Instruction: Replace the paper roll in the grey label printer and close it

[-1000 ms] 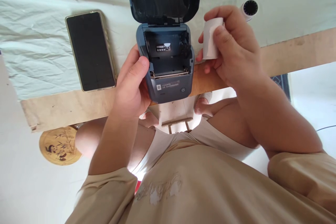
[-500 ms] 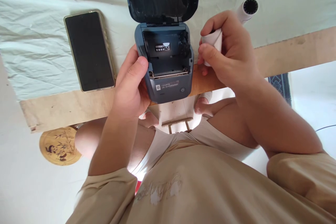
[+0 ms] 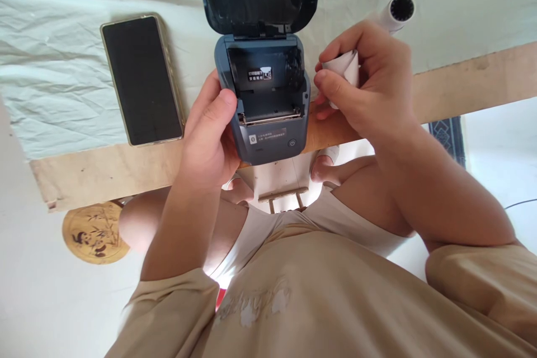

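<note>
— Moved: paper roll (image 3: 348,69) tilted, drawn closer into right hand (image 3: 369,86); fingers pinched round it?
— Yes; roll at printer's (image 3: 264,100) three o'clock. Left hand (image 3: 210,134) wrapped on printer's side at nine

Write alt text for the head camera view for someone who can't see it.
A person's left hand steadies a small dark blue printer with its lid open, while the right hand holds a white paper roll beside it. A black smartphone lies left on the pale cloth-covered table.
</note>
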{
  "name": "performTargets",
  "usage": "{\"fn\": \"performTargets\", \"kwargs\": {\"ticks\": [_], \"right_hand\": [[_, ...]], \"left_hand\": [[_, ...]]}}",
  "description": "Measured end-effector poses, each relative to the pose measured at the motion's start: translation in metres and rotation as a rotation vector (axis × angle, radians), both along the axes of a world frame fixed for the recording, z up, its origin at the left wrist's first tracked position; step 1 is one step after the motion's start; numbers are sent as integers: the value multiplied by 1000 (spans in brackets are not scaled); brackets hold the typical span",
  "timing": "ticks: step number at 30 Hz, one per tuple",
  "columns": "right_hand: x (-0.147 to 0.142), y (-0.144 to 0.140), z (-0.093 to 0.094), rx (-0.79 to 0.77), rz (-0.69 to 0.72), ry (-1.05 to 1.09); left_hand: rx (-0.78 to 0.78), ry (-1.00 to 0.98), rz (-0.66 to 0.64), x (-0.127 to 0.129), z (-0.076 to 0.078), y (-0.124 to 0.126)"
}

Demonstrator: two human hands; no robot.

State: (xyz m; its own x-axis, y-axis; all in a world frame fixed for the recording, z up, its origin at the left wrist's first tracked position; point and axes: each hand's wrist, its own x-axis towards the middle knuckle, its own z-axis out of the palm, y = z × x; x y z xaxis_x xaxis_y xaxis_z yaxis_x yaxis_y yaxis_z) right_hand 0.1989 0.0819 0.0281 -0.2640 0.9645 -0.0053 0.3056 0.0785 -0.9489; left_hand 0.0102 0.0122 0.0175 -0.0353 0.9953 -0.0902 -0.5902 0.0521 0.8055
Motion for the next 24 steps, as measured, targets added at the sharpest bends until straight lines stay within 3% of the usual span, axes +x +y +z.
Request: {"fn": "performTargets", "kwargs": {"ticks": [12, 17, 24], "right_hand": [[3, -1, 0, 28, 39, -7], [5, 1, -4, 150, 89, -122], [7, 1, -4, 379, -3, -310]], "left_hand": [[-12, -14, 14, 0, 1, 0], [-20, -10, 19, 1, 1, 0], [-25, 26, 4, 0, 0, 0]]}}
